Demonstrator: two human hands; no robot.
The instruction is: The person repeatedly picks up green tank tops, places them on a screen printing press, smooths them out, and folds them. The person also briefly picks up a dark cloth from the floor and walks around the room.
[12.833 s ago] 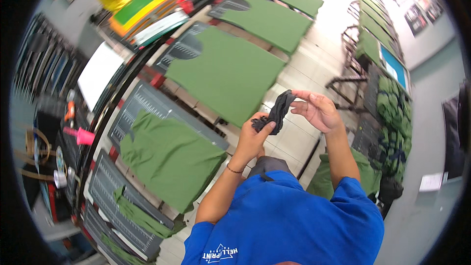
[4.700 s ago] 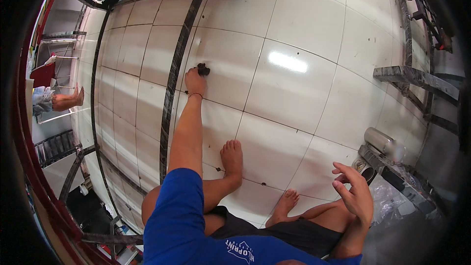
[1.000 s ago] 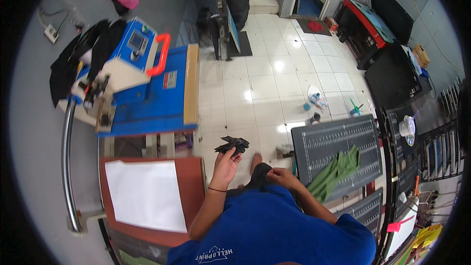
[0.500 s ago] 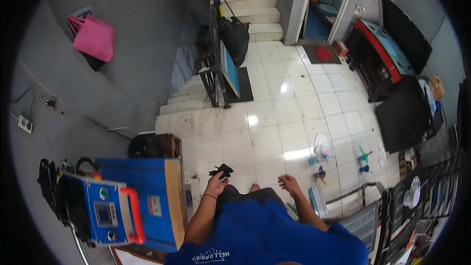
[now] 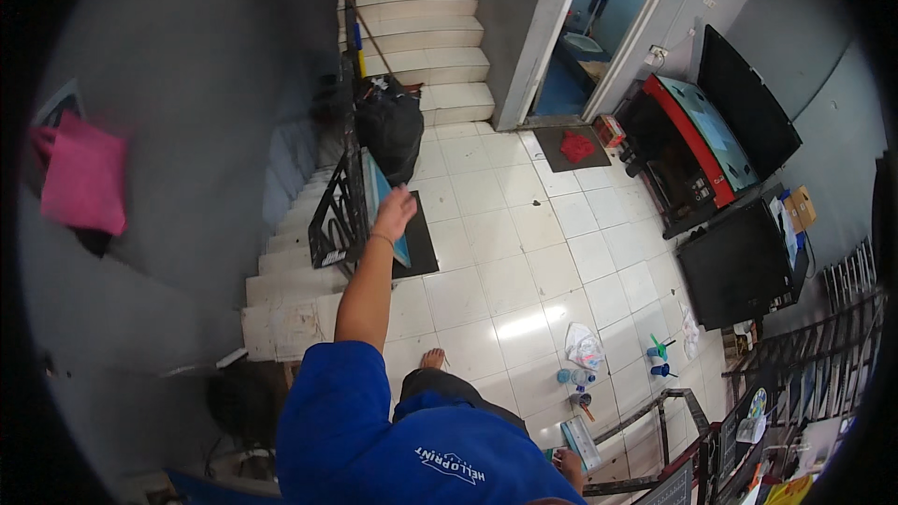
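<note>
My left hand reaches far forward at the end of an outstretched arm. Its fingers are extended, slightly smeared, and no black cloth shows in them. In the picture it overlaps a framed panel with a pale blue face leaning at the stair railing; whether it touches the panel I cannot tell. Beyond the hand a stuffed black bag stands at the foot of the stairs. Low at my right side is my right hand, its fingers mostly hidden, close to a flat pale blue and white oblong.
White stairs rise ahead beside a black railing. Cups and a white plastic bag sit on the tiles at right. A red-and-black machine with a raised lid stands by the right wall. Metal racks fill the lower right.
My left arm has swung up and forward, and the black cloth it held is out of sight. My right hand has dropped toward the lower edge. The view has shifted forward.
</note>
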